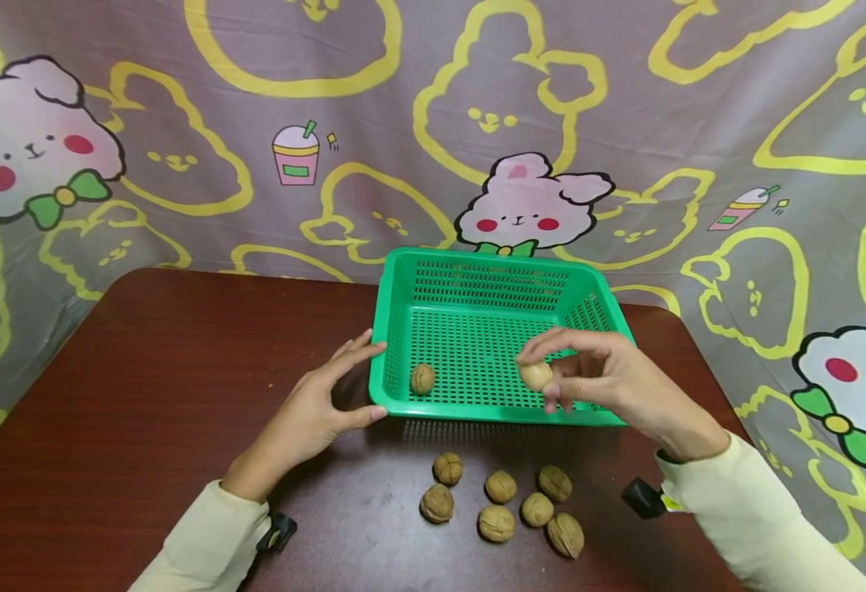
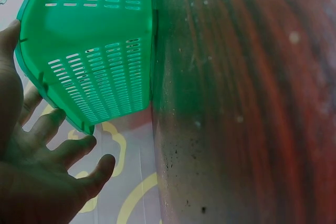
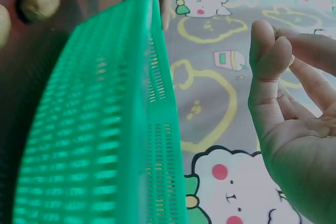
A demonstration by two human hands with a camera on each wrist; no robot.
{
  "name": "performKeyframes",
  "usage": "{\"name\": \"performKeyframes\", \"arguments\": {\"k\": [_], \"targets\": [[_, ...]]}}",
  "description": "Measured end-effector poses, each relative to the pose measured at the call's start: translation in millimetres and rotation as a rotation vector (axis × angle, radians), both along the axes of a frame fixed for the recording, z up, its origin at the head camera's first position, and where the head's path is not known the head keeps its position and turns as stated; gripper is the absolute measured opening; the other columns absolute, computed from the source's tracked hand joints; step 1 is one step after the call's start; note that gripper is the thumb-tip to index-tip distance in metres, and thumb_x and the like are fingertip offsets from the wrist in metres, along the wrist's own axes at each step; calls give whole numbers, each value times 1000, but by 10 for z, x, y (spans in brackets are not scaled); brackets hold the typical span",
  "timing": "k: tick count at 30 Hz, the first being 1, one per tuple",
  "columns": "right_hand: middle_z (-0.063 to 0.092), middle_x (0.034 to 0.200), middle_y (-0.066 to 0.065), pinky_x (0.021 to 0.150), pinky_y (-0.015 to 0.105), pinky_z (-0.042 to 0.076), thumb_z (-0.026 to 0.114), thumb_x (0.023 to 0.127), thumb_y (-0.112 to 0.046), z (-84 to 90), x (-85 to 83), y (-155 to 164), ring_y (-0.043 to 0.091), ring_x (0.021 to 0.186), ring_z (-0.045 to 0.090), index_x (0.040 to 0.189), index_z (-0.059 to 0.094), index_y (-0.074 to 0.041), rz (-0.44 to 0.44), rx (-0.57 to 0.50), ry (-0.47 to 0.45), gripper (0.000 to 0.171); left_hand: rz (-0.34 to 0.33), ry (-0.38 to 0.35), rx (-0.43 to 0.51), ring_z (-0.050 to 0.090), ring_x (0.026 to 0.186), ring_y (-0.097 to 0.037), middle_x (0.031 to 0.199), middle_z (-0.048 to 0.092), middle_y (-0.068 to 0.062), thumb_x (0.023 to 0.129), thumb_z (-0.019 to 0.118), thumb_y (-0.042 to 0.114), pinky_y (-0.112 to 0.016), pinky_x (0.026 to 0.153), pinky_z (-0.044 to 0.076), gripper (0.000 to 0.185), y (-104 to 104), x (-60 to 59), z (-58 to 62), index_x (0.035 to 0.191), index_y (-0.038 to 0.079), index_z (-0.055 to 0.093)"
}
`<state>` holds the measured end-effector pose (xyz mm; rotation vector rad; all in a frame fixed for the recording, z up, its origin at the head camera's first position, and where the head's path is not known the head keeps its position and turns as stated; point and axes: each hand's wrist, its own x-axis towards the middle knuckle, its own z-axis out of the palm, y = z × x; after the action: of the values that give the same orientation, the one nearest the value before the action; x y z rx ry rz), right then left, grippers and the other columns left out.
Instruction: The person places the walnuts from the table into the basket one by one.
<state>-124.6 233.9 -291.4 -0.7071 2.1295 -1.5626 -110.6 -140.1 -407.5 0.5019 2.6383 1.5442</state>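
A green plastic basket point(image 1: 477, 411) with slotted walls stands toward the back of the table. My right hand point(image 1: 613, 374) pinches a pale walnut point(image 1: 534, 376) between thumb and fingertips above the basket's right part. In the right wrist view, the fingers of that hand point(image 3: 296, 108) mostly hide the walnut. My left hand point(image 1: 316, 403) touches the basket's left rim with its thumb and fingertips spread. The left wrist view shows the same hand point(image 2: 47, 161) beside the basket's outer wall point(image 2: 100, 77), its fingers extended. One brown walnut point(image 1: 423, 379) lies inside, near the front left corner.
Several loose walnuts point(image 1: 497, 523) lie on the dark reddish table point(image 1: 144, 395) in front of the basket. Behind the table hangs a cloth point(image 1: 373, 107) printed with cartoon animals, close to the basket's back wall.
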Motion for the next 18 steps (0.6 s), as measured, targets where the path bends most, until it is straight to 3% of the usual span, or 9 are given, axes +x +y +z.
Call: {"name": "performKeyframes", "arguments": {"k": [4, 11, 18], "targets": [[64, 134, 11, 80, 43, 63, 67, 99, 0, 29, -356, -127, 33, 82, 74, 127, 70, -2, 5, -33, -62, 28, -1, 3, 0, 19, 163, -35, 173, 28, 8, 84, 90, 27, -65, 127, 23, 84, -4, -5, 1, 157, 34, 48], [67, 133, 11, 80, 36, 59, 67, 100, -2, -1, -906, -376, 26, 83, 75, 127, 71, -5, -1, -47, -111, 28, -5, 15, -5, 19, 162, -37, 174, 29, 3, 84, 90, 27, -66, 126, 23, 85, -5, -15, 2, 157, 33, 48], [60, 142, 17, 83, 34, 60, 63, 102, 0, -254, -1319, -608, 30, 89, 75, 128, 69, -6, 34, -129, -233, 27, -2, 13, -8, 20, 162, -37, 173, 30, 1, 84, 90, 27, -66, 126, 23, 84, -1, -8, -5, 157, 32, 49]]}}
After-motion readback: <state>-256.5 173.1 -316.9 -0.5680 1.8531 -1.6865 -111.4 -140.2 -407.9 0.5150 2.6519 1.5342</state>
